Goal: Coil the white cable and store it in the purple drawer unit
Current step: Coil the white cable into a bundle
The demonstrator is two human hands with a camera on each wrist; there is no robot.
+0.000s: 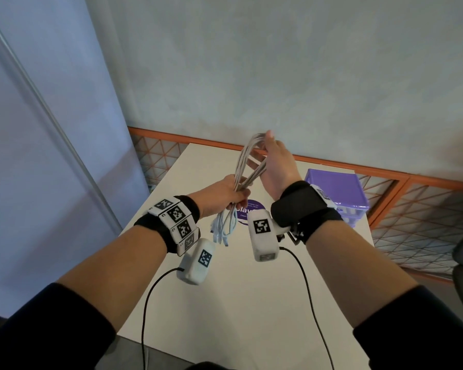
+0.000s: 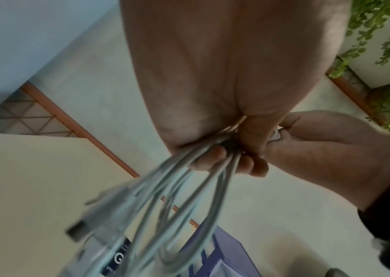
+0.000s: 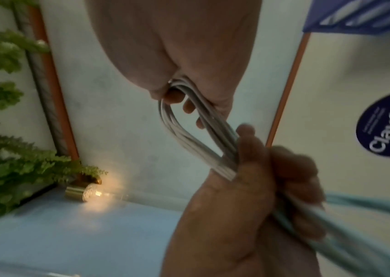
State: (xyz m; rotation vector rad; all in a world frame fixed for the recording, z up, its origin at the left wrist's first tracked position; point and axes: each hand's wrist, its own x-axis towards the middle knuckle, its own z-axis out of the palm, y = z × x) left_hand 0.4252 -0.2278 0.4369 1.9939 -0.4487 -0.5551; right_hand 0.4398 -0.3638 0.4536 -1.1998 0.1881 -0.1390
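Cable (image 1: 247,166) bundled in loops, held above the table (image 1: 251,289). Left hand (image 1: 219,194) grips its lower part, right hand (image 1: 274,164) curls round the top bend; drawer unit (image 1: 337,193) stands at right

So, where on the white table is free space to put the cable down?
The near table below both wrists shows bare, crossed only by black wrist wires. Its left strip beside the round sticker too. The far right corner is crowded by the purple drawer unit.

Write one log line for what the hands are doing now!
step: coiling | left hand: grips cable low | right hand: holds loop top | drawer unit: on table, untouched
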